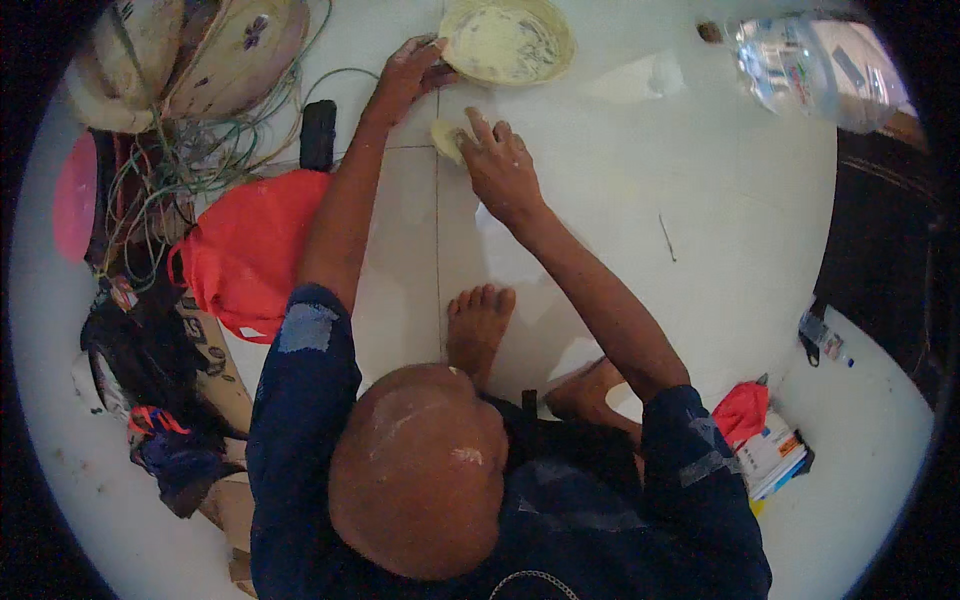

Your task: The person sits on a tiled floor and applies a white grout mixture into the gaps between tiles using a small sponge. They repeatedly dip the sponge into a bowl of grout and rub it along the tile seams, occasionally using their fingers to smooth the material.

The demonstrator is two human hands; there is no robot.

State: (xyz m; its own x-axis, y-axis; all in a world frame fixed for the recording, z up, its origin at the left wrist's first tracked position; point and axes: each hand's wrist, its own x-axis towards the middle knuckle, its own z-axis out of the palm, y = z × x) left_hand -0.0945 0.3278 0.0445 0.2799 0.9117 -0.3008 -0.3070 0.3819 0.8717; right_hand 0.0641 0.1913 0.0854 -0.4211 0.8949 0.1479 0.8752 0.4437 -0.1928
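At the top of the view, my left hand (pixel 408 75) is at the left rim of a round, shallow bowl (pixel 560 45) and grips its edge. Pale yellow paste or powder coats the inside of the bowl, with darker patches showing through. Just below the bowl, my right hand (pixel 500 165) holds a small, rounded, pale yellow piece (pixel 445 138) at its thumb side. The index and middle fingers reach out past it, with pale residue on their tips. The hand partly covers the piece, so its kind is unclear.
Left of my left arm lie a red bag (pixel 250 245), a black phone-like object (pixel 318 135) and tangled green cords (pixel 150 195). Large patterned shells (pixel 235 60) stand at the upper left. A clear plastic bottle (pixel 785 65) lies at the upper right. My bare foot (pixel 478 330) is on the tiles.
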